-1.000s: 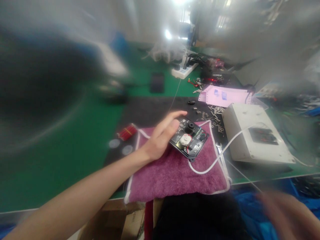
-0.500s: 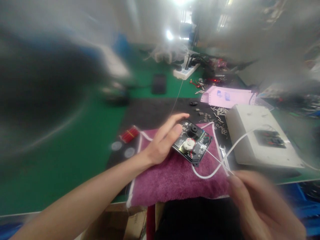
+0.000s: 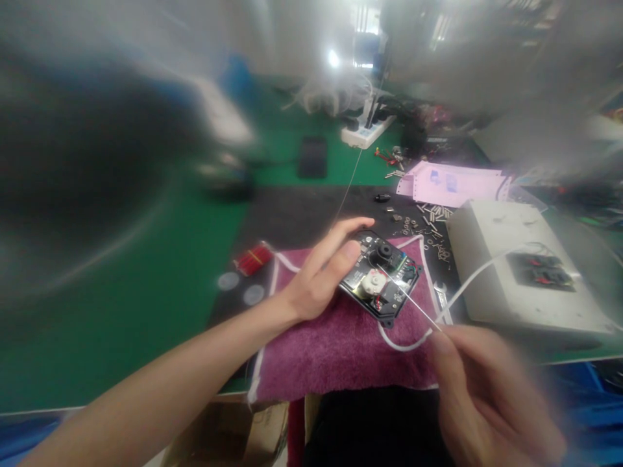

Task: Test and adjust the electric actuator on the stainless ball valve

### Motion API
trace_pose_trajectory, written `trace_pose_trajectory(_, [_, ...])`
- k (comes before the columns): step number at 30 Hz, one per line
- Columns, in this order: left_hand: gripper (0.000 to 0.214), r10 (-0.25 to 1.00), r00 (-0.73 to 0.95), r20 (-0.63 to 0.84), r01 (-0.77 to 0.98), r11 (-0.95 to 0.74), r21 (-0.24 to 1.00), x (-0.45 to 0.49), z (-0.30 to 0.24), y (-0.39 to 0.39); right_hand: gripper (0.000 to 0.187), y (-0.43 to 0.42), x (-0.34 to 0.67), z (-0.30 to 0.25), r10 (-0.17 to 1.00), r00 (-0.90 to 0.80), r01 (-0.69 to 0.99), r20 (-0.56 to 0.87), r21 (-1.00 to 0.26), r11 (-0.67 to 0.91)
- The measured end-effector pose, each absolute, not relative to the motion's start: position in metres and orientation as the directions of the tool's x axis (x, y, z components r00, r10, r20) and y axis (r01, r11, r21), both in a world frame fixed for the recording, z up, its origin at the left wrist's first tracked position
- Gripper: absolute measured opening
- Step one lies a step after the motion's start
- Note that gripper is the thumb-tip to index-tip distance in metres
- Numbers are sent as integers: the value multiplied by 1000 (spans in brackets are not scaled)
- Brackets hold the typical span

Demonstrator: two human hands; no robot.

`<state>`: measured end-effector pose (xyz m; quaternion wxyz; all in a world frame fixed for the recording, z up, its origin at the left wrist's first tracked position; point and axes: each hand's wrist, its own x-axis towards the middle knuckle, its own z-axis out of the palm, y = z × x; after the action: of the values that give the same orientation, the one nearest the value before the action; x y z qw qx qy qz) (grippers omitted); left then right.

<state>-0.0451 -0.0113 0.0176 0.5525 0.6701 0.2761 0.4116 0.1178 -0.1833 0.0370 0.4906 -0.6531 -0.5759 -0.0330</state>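
Observation:
A black housing with a circuit board, a round black lens and a small motor [image 3: 374, 283] lies tilted over the purple cloth [image 3: 321, 353]. My left hand [image 3: 321, 275] grips its left edge, thumb on the face and fingers along the far side. In my right hand [image 3: 479, 383], at the lower right, a thin pale stick [image 3: 416, 303] is pinched between thumb and fingers. Its far end lies over the board, close to the lens base; whether it touches is unclear. A white cable [image 3: 403, 348] loops beneath the housing.
To the right stands a pale box [image 3: 491, 259] with a dark connector panel. A wrench [image 3: 442, 298], loose metal pins [image 3: 438, 214] and pink papers [image 3: 452, 185] are nearby. On the left are a red bundle [image 3: 254, 258] and clear discs [image 3: 253, 295]. A power strip [image 3: 365, 135] is behind.
My right hand has moved left and slightly up, bringing the stick's far end from the board's right part to near the lens. My left hand keeps its hold; the view has shifted slightly.

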Motion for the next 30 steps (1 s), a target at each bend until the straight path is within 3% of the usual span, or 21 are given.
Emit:
trace_pose_trajectory(5, [54,818,515,256,-87,-248,965,-46,15,-9,24,-179,113,33,662,380,757,646,-628,179])
trace_pose_trajectory(9, [58,785,538,307,-94,-306,947,-47,10,-4,25,-178,116,32,612,323,779,722,-570,261])
trace_pose_trajectory(30, [57,769,557,314,-89,-321,943,-49,9,-3,30,-176,120,27,625,258,816,737,-512,267])
